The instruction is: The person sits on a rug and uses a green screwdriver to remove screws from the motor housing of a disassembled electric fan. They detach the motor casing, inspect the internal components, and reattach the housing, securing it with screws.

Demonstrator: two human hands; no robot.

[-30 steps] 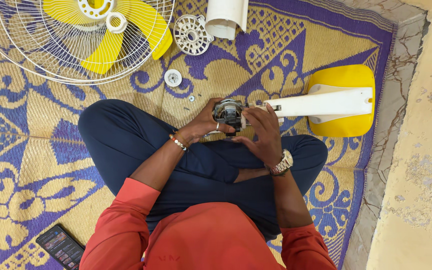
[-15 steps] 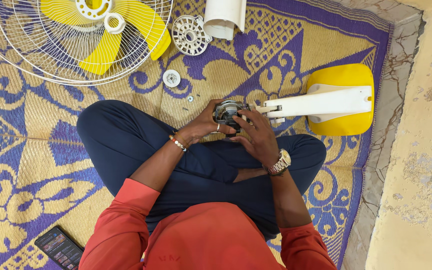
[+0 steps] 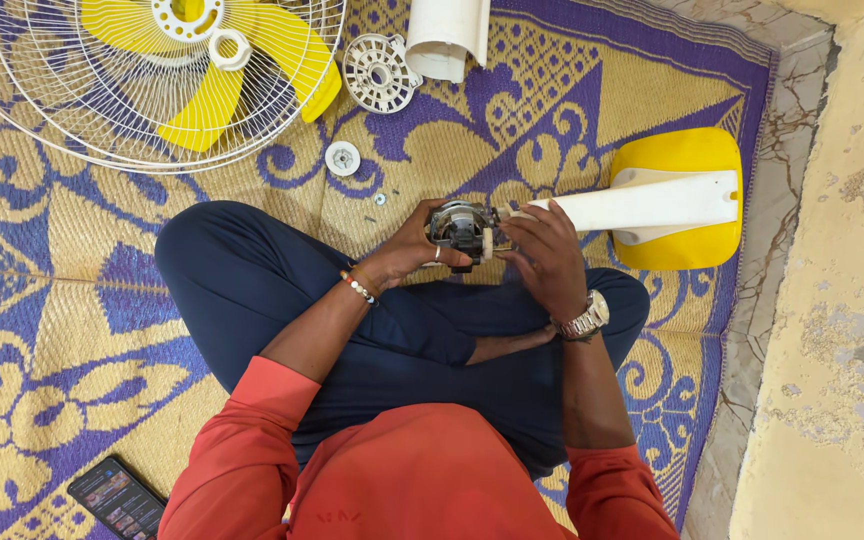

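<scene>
fan motor [image 3: 460, 228] bared, on lap at mat centre | left hand [image 3: 414, 243] grasping its side; right hand [image 3: 544, 252] clasping motor-stand joint | off: grille with yellow blades [image 3: 157, 70] at 11 o'clock, round cover [image 3: 378, 72], white housing [image 3: 446, 36] at 12 | stand [image 3: 652, 200] at 3, attached | reassembly judged pending

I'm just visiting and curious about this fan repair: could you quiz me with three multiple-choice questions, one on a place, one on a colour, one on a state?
1. Where is the phone?
A. on the mat, by the left elbow
B. on the fan base
C. in the right hand

2. What colour are the blades?
A. blue
B. yellow
C. red

3. What state is the motor in?
A. lying alone on the mat
B. covered by its housing
C. bare, held in both hands

Answers:
1 A, it lies on the mat at lower left.
2 B, yellow shows inside the white grille.
3 C, the left hand and right hand hold it.
</scene>
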